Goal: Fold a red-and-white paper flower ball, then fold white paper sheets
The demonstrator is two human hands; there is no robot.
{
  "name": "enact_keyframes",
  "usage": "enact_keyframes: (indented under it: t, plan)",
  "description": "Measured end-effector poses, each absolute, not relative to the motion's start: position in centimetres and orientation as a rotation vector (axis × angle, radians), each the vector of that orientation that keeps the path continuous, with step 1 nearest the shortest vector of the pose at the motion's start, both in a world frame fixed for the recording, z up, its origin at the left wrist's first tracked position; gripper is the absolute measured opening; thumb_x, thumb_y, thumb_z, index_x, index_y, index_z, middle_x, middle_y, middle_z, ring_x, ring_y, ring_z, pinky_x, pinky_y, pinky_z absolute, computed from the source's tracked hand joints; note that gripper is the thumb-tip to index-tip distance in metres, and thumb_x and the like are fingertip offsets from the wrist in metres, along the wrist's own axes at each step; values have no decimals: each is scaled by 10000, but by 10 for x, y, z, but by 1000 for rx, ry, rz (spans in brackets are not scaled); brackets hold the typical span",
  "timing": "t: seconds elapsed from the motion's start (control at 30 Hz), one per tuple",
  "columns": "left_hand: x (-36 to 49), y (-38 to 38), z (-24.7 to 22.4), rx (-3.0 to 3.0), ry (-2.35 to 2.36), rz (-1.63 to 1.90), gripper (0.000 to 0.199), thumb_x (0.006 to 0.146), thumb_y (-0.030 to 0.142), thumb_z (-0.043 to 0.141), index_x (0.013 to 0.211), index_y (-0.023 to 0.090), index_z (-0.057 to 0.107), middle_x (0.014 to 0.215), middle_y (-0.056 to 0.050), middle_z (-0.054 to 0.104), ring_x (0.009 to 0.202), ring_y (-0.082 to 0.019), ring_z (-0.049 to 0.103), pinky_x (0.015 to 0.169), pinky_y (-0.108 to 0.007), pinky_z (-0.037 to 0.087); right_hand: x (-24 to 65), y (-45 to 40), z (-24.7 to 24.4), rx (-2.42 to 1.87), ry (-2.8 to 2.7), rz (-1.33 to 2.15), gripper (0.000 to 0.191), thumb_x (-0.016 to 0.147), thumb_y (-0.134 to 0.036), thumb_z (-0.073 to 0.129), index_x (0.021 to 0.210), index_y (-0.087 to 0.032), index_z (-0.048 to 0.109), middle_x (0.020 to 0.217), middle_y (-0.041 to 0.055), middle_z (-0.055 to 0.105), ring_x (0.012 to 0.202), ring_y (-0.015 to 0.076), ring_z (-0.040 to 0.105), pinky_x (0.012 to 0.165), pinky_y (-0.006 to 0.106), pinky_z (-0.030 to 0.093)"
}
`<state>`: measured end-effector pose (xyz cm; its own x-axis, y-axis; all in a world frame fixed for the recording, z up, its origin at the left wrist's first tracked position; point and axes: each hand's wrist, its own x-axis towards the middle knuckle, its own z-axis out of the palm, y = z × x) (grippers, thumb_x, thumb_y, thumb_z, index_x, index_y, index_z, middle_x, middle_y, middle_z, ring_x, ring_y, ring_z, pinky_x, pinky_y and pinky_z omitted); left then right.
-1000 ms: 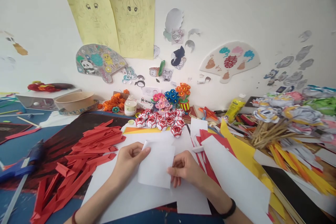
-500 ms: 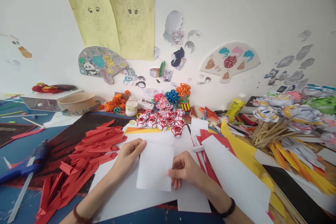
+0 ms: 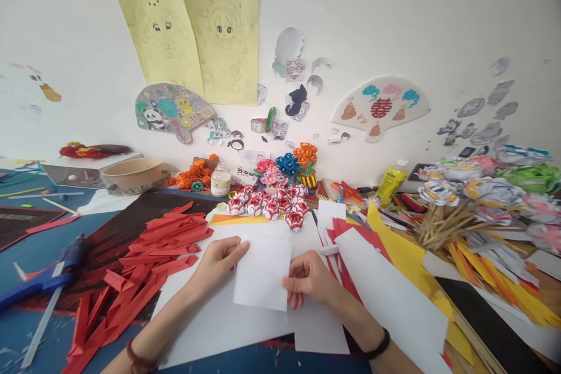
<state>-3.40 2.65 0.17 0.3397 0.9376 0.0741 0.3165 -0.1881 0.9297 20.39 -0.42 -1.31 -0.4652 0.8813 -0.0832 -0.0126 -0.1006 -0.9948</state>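
A small white sheet of paper is held up between my two hands, above larger white sheets on the table. My left hand pinches its upper left edge, thumb on top. At the lower right edge, my right hand grips it between thumb and curled fingers. Just beyond the paper sit several red-and-white paper flowers. Folded red paper strips lie in a heap left of my left hand. White paper pieces rest to the right of my right hand.
A blue glue gun lies at the left. Yellow paper, a black-covered book and stick-stemmed paper flowers occupy the right. A glue jar, a yellow bottle and a beige bowl stand along the wall.
The small sheet has shifted slightly up and to the right, still in both hands. My left hand has moved a little rightward. The camera view has tilted slightly upward.
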Motion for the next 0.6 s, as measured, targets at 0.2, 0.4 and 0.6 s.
enact_keyframes:
  t: [0.2, 0.4, 0.6]
  plan:
    - [-36, 29, -2, 1803, 1215, 947, 459, 869, 503, 497, 568, 176, 386, 579, 48, 321, 564, -96, 298, 525, -235, 223, 201, -6, -13, -1021, -1531, 1600, 408, 630, -481, 774, 560, -105, 631, 506, 57, 653, 401, 140, 609, 381, 197, 430]
    - [-35, 28, -3, 1765, 1173, 892, 467, 897, 522, 432, 585, 177, 389, 578, 52, 307, 551, -94, 283, 509, -234, 212, 203, -4, -13, -1040, -1522, 1564, 384, 632, -452, 778, 556, -104, 634, 498, 56, 650, 404, 142, 612, 392, 202, 447]
    - [-36, 26, -4, 1896, 1283, 841, 502, 895, 529, 428, 543, 180, 348, 539, 48, 313, 540, -98, 285, 511, -245, 203, 204, -3, -13, -1051, -1534, 1550, 387, 629, -459, 777, 549, -110, 631, 496, 51, 650, 401, 142, 609, 389, 204, 446]
